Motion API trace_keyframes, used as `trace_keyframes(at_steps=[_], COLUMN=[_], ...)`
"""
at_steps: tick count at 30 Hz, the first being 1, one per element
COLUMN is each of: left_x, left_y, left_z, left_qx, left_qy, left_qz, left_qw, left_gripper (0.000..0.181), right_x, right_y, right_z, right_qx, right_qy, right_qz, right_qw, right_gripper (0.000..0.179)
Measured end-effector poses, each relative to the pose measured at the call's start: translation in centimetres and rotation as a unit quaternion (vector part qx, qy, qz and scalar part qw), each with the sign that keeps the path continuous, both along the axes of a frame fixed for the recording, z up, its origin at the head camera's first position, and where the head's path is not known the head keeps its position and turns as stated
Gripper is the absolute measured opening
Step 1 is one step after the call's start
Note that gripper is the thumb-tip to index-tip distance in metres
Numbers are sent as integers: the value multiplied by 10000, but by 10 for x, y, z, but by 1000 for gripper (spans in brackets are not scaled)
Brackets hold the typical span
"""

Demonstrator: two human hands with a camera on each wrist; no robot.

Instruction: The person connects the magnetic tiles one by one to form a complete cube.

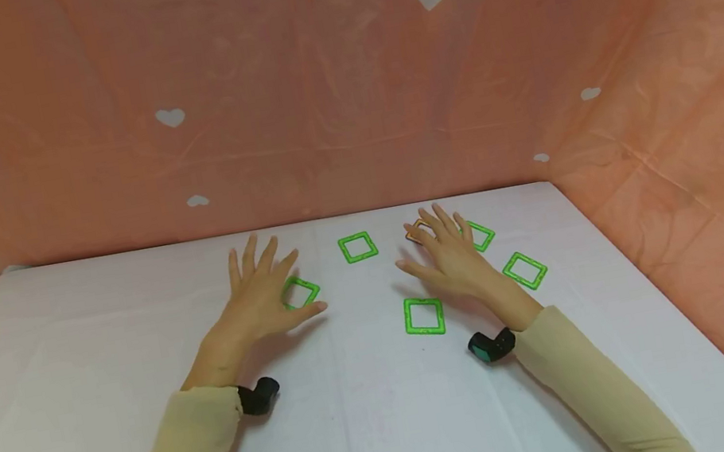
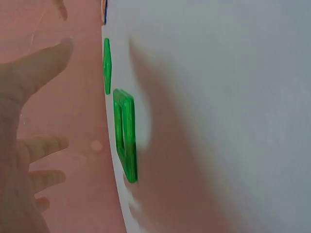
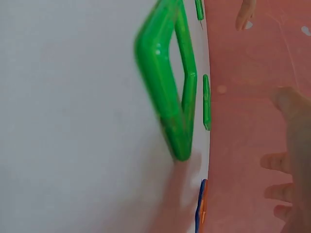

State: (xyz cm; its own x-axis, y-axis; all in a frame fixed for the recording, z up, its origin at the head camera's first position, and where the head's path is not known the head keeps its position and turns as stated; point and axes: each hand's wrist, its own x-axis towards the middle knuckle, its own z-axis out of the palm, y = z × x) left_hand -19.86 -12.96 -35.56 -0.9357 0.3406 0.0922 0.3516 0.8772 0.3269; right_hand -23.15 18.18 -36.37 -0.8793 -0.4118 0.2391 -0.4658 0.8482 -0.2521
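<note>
My left hand (image 1: pixel 263 296) is spread over the left side of the table, fingers straight and nothing held. Partly behind it in the head view is a green square frame (image 1: pixel 313 290), seen whole in the left wrist view as a green frame (image 2: pixel 129 141) lying on the cloth beside the hand's shadow. My right hand (image 1: pixel 453 262), fingers also spread, hovers on the right. It overlaps an orange frame (image 1: pixel 412 236) and a green square frame (image 1: pixel 488 236). Just left of its wrist lies another green square frame (image 1: pixel 427 332), large in the right wrist view.
One more green square frame (image 1: pixel 359 257) lies at the back middle of the white table (image 1: pixel 99 345), and another green frame (image 1: pixel 538 278) to the right. Orange cloth walls (image 1: pixel 312 105) with pale hearts rise behind and beside the table. Each wrist carries a small black camera (image 1: pixel 263 396).
</note>
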Motion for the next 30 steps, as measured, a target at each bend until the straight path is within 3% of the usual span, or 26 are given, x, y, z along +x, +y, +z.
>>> trace_keyframes(at_steps=[11,16,23,30], left_x=[-1,-3,-3,-5], left_y=[-9,-11,-13,-15], left_z=[-3,-5,-6,-7], left_qx=[290,371,508,534], left_qy=[42,3,-283,-417], left_qz=[-371,-638,-744,-810], left_qw=[9989,9973,9955,9944], left_gripper=[79,71,67,68], right_x=[8,16,21,24], right_y=[9,11,15,16], right_z=[-5,-4,-3,-4], right_qx=[-472,-503,-362,-325], right_qy=[388,118,-382,-423], right_qz=[771,922,1037,1206], right_qw=[9952,9944,9932,9913], right_gripper=[52,53,54,52])
